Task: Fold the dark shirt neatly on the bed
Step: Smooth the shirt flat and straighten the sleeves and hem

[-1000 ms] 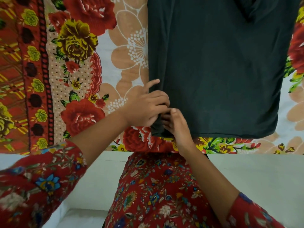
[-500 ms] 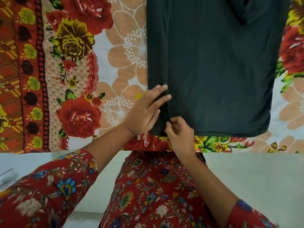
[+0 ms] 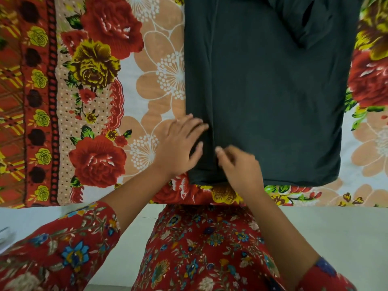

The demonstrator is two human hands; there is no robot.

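Where the dark shirt (image 3: 273, 91) lies flat on the floral bedsheet (image 3: 147, 59), it fills the upper centre and right of the frame, hem toward the bottom. The left hand (image 3: 180, 143) rests on its lower left corner, fingers straight and holding nothing. Just right of it, the right hand (image 3: 239, 166) sits on the cloth near the hem with fingers curled; blur hides whether they pinch fabric. A red floral sleeve (image 3: 63, 248) fills the lower left.
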